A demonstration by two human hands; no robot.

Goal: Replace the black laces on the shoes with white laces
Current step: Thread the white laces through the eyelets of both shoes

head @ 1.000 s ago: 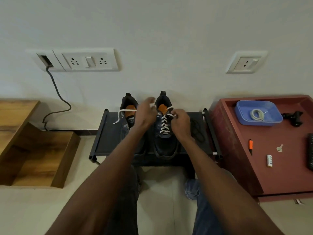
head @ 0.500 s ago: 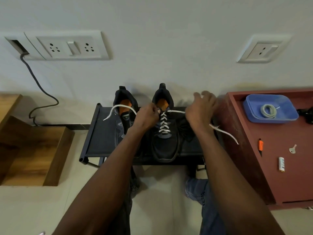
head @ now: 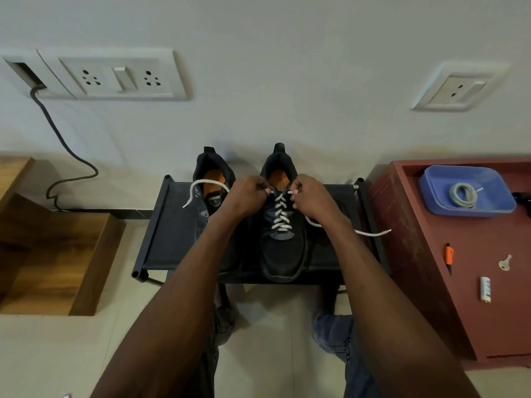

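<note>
The left hand (head: pixel 249 196) is seen curled, its fingertips pinching one end of the white lace (head: pixel 281 214) at the top eyelets of the right-hand shoe (head: pixel 283 225); the right hand (head: pixel 311 198) is curled likewise and pinches the other end of the same lace on the opposite side of the tongue. The two hands are held just beside each other over the shoe's collar, with the orange insole visible between them. The lace is threaded in crossings down the front of this shoe, directly below the hands. From under the left hand a free length of lace is looped over the second shoe (head: pixel 212 191), which is placed just beside the laced shoe, on the left-hand side of it, and whose eyelets cannot be clearly seen. From under the right hand another free length is trailed away from the laced shoe toward the red cabinet (head: pixel 431 297). Both shoes are set on a low black rack (head: pixel 172 239), heels toward the wall. On the cabinet, well apart from the laced shoe, a blue tray (head: pixel 442 202) is found holding a coiled grey cord (head: pixel 463 195); nearer the viewer an orange-handled tool (head: pixel 448 252), a key (head: pixel 504 262) and a small white battery-like item (head: pixel 485 288) are laid.
</note>
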